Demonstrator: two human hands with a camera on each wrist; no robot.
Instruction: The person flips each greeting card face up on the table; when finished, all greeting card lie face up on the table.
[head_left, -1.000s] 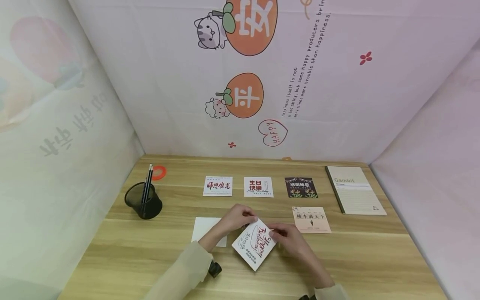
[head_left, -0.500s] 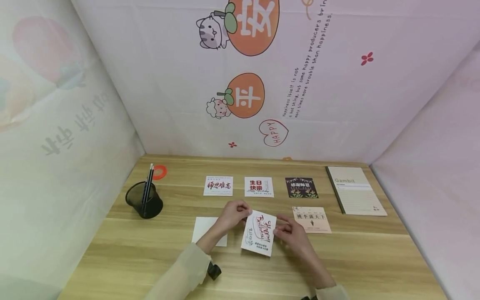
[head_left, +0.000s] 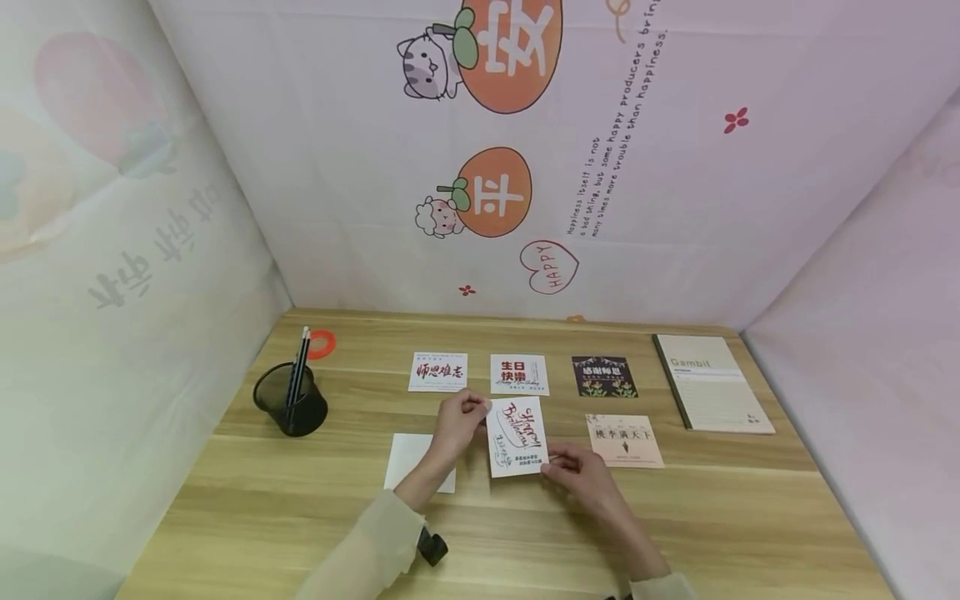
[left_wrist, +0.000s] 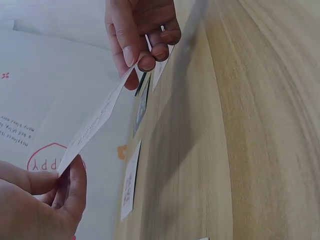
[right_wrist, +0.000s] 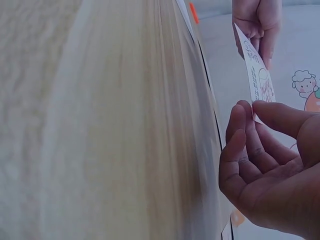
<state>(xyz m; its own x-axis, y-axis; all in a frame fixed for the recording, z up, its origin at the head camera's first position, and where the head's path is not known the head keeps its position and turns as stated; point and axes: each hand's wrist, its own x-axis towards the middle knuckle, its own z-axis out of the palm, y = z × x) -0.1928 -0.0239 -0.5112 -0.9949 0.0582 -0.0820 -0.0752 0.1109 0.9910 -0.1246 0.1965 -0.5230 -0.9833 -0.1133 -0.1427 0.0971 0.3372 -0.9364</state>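
Observation:
A white birthday card (head_left: 517, 437) with red "Happy Birthday" lettering is held above the table between both hands. My left hand (head_left: 458, 425) pinches its upper left corner between thumb and fingers. At the lower right corner, my right hand (head_left: 581, 475) pinches it the same way. In the left wrist view the card (left_wrist: 95, 122) slants between the two hands, off the tabletop. The right wrist view shows the right thumb and fingertips on the card's near end, the other fingers curled loosely. A blank white card (head_left: 408, 458) lies left of the left forearm.
Along the back lie a red-lettered card (head_left: 438, 372), a birthday card with red characters (head_left: 519, 375) and a dark card (head_left: 604, 377). A peach card (head_left: 625, 441) lies right of the hands. A notebook (head_left: 712, 383), black pencil cup (head_left: 292, 400) and red ring (head_left: 321, 344) are farther out.
The held card has turned from a diagonal tilt to nearly square and moved away from the body, toward the back row. Both hands keep their pinch; the left has moved forward.

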